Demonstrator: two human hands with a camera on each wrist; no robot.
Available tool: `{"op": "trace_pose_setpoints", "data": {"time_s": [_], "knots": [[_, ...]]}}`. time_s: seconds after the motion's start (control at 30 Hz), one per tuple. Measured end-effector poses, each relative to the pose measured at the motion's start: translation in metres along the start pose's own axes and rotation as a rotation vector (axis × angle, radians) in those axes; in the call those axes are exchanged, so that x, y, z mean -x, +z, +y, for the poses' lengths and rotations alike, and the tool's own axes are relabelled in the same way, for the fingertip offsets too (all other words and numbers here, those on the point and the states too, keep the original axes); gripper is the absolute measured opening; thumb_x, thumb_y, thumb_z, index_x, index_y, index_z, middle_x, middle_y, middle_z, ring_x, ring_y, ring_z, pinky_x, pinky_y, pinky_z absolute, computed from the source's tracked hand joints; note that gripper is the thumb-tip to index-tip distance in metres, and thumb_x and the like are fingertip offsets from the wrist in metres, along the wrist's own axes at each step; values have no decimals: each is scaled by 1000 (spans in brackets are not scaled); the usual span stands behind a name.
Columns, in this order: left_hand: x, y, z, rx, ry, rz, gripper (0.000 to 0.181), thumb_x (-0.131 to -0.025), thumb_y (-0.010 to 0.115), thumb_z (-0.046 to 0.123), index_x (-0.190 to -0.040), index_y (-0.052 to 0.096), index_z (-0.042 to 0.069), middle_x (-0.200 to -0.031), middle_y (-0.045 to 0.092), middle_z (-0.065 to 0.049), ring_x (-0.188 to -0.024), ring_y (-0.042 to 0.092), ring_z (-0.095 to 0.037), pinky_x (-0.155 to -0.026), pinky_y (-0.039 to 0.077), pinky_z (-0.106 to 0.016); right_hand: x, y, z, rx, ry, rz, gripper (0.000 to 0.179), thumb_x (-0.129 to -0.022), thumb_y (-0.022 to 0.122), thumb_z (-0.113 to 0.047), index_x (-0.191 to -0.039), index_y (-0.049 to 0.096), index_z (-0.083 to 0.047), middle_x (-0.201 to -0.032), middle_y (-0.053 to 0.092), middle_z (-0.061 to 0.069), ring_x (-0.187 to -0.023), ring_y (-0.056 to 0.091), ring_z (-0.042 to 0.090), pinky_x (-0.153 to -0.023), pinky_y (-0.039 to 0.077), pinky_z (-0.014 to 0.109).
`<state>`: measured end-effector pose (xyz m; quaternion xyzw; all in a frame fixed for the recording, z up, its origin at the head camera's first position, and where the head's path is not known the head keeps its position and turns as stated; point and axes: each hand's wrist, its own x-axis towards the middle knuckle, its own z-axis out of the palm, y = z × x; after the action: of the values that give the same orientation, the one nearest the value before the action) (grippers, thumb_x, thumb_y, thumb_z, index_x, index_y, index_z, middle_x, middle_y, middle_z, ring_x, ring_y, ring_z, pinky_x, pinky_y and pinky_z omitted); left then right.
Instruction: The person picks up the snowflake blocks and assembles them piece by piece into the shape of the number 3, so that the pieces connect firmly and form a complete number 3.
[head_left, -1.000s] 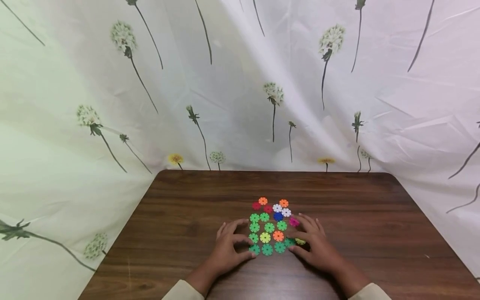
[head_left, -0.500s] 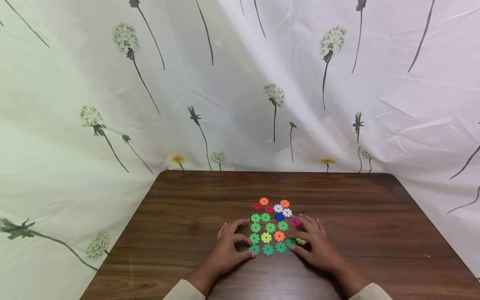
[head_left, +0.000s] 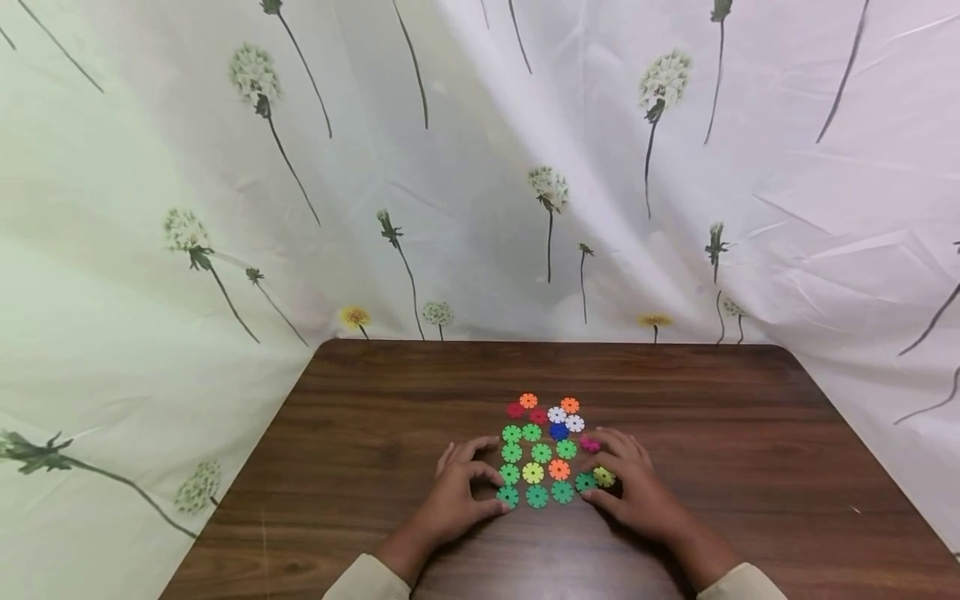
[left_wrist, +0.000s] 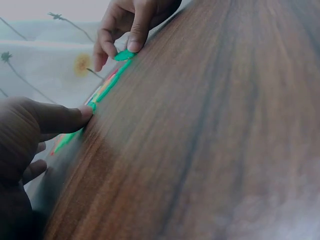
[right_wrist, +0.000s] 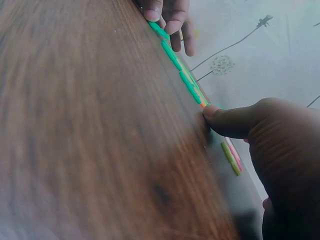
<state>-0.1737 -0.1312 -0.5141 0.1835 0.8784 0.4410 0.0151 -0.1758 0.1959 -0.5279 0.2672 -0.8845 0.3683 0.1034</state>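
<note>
Notched plastic discs lie in a cluster on the wooden table. My left hand (head_left: 457, 492) is at the cluster's near left corner, thumb and index finger pinching a dark green disc (head_left: 507, 497). At the near right, my right hand (head_left: 633, 483) pinches another dark green disc (head_left: 585, 482) between thumb and finger; in the left wrist view this green disc (left_wrist: 124, 55) looks tilted up at the end of the row. A yellow-green disc (head_left: 603, 477) and a pink disc (head_left: 590, 445) lie by the right fingers. Between the hands sit two more dark green discs, one of them the disc (head_left: 536, 497).
Lighter green discs (head_left: 541, 453), a yellow disc (head_left: 533, 473) and an orange disc (head_left: 559, 470) fill the middle. Behind them are red (head_left: 538, 416), white (head_left: 557, 415) and blue (head_left: 558, 432) discs. A flower-printed cloth (head_left: 480, 208) hangs behind the table (head_left: 375, 392).
The right index finger has drawn back a little, so more of the dark green and yellow-green discs shows. The left hand has stayed nearly still.
</note>
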Motion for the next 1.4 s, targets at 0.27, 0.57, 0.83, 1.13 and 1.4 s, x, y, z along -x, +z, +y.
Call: {"op": "trace_pose_setpoints", "data": {"time_s": [0.27,0.57,0.83,1.13,1.4], "knots": [[2,2,-2,2,2,-8,22,-83,97,21,-88,76,23,-163,52,-9,-157,42,-43,-130,1,-78,0,-1,-2,45,-31,16,37,-80,96,-16,-103,72,-34,-124,73,-9,-134,57,34,-110,30,76],[2,1,-1,-5,-2,2,18,-83,97,21,-88,80,21,-165,52,-8,-158,37,-42,-131,4,-75,0,-2,-4,69,-41,33,35,-80,97,-16,-102,75,-31,-121,73,-6,-131,56,30,-108,32,71],[1,-1,0,-9,-6,-23,16,-84,95,17,-91,81,18,-167,51,-9,-158,37,-41,-132,1,-74,-2,-3,-5,71,-47,29,34,-82,96,-16,-103,76,-31,-122,73,-6,-131,56,27,-108,32,68],[2,-3,3,36,-7,-19,20,-84,94,11,-85,75,19,-165,53,-14,-158,37,-43,-132,-1,-73,-2,-1,-6,67,-110,87,38,-76,98,-10,-99,76,-31,-106,78,-13,-120,60,25,-104,30,60],[6,-2,-1,17,83,-13,21,-84,90,6,-77,76,20,-168,51,-11,-161,32,-46,-128,1,-79,-3,0,-6,48,-111,94,37,-78,97,-8,-98,77,-32,-93,72,-21,-112,62,16,-104,26,56]]}}
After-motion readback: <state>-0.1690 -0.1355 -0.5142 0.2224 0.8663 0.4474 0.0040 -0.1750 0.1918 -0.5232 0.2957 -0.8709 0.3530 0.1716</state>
